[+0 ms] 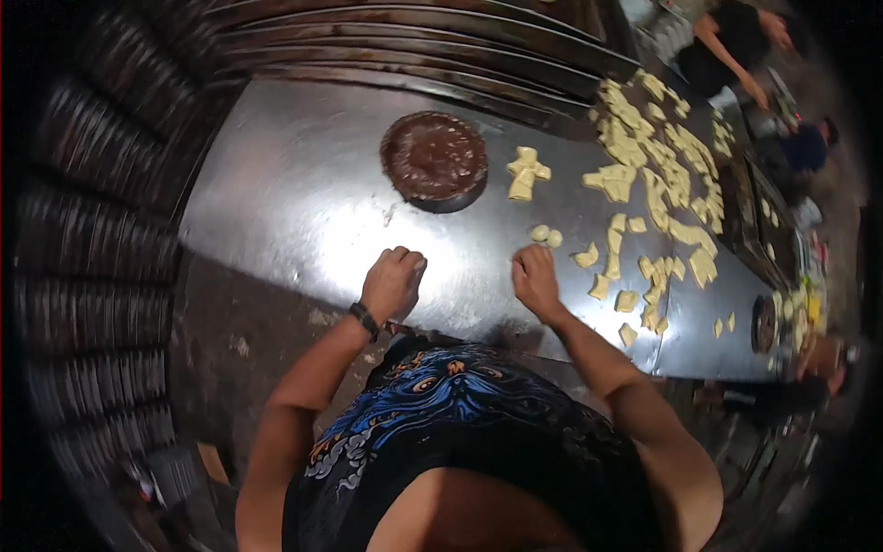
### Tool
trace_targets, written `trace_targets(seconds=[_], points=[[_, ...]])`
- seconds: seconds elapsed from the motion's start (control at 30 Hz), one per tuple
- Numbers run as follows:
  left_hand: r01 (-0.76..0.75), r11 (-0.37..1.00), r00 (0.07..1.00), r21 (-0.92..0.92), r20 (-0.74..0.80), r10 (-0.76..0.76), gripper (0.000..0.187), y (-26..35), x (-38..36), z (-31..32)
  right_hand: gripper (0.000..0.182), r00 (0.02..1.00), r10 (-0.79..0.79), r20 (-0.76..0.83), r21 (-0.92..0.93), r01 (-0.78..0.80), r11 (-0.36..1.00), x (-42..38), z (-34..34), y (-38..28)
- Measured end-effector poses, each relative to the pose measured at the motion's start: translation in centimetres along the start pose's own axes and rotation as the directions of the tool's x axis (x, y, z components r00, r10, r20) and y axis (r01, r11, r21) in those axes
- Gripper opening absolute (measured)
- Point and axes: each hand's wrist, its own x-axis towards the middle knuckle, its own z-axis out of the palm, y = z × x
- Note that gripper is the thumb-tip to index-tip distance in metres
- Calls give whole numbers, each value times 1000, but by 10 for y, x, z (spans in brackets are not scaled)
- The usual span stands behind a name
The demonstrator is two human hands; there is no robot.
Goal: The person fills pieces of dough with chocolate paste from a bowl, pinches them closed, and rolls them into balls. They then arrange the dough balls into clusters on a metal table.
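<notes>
My left hand (393, 283), with a dark band at the wrist, is closed above the near edge of the metal table (294, 166). My right hand (535, 279) is also curled closed over the table, to the right. The fingers hide whatever either hand may hold. Just beyond my right hand lie small pale dough balls (546, 236). A round dark pan (450, 204) filled with a brown, paste-like mass (434, 158) stands farther back. To its right lies a small stack of crossed dough pieces (527, 173).
Many flat pale dough pieces (658, 166) spread over the right side. Stacked dark trays (432, 46) line the back edge, and racks of trays (92, 313) stand at left. Other people (731, 46) are at the far right, near a second round pan (764, 324).
</notes>
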Motion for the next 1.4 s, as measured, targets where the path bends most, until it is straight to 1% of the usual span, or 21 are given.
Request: trace_targets(seconds=[0.07, 0.13, 0.23, 0.27, 0.33, 0.43, 0.5, 0.57, 0.63, 0.7, 0.77, 0.8, 0.83, 0.9, 0.93, 1.0, 1.07, 1.17, 1.2, 1.3, 1.4], points=[[-79, 995, 993, -54, 80, 83, 17, -26, -8, 15, 11, 971, 220, -99, -9, -222, 975, -1, 25, -18], [-26, 963, 985, -267, 155, 70, 20, -27, -11, 3, 10, 993, 50, -110, -29, -53, 998, -20, 22, -37], [121, 863, 953, -491, 300, 37, 18, -37, -10, -13, 12, 996, 63, 57, 111, -69, 991, -39, -5, -24], [225, 799, 938, -558, 345, -23, 18, -38, -10, -15, 13, 936, 316, 153, 240, -345, 907, -34, -14, -11], [362, 627, 908, -690, 413, -70, 20, -36, -4, -24, 18, 617, 667, 417, 410, -783, 468, -4, -30, 18], [445, 538, 874, -716, 477, -90, 21, -27, 14, -36, 22, 743, 669, 22, 482, -595, 644, 52, -36, 51], [441, 511, 886, -738, 447, -119, 21, -17, 27, -36, 25, 783, 594, -186, 341, -515, 786, 80, -24, 73], [426, 444, 903, -788, 345, -254, 23, 1, 35, -29, 27, 819, 489, 301, 27, -519, 854, 84, -28, 71], [365, 408, 897, -837, 199, -394, 31, 12, 37, -13, 28, 907, 252, 337, 97, -300, 949, 85, -19, 93], [308, 312, 823, -899, 87, -561, 38, 34, 35, -1, 31, 928, 255, 272, -116, -231, 966, 85, -41, 58], [257, 245, 745, -935, 30, -667, 42, 56, 36, 9, 37, 962, 116, 247, 45, -131, 990, 74, -46, 35], [240, 240, 712, -941, 3, -702, 44, 63, 38, 17, 40, 931, 231, 282, 375, -329, 867, 67, -47, 4], [176, 244, 698, -954, -53, -714, 46, 66, 41, 30, 44, 872, 324, 367, 634, -490, 598, 59, -43, -33], [124, 329, 691, -936, -156, -706, 47, 84, 43, 34, 46, 828, 235, 509, 758, -561, 334, 45, -37, -83], [115, 366, 696, -924, -188, -693, 47, 95, 42, 26, 44, 892, 196, 408, 876, -443, 190, 36, -20, -98], [164, 449, 694, -878, -221, -685, 45, 99, 37, 16, 41, 854, 298, 427, 833, -499, 236, 33, -15, -101], [130, 632, 768, -764, -326, -551, 35, 90, 29, 13, 44, 679, 277, 679, 696, -716, 50, 43, -40, -103], [148, 641, 856, -753, -227, -465, 29, 64, 23, 21, 69, 650, -16, 760, 646, -757, -102, 53, -42, -103], [159, 627, 874, -763, -186, -448, 33, 56, 22, 20, 71, 568, -123, 814, 549, -820, -162, 59, -45, -105], [64, 807, 847, -588, -396, -356, 50, 28, 22, 33, 66, 435, -180, 882, 438, -899, -27, 84, -28, -113], [138, 442, 839, -886, -132, -528, 63, -1, 28, 29, 52, 400, -294, 868, 423, -906, 17, 127, -2, -106]])
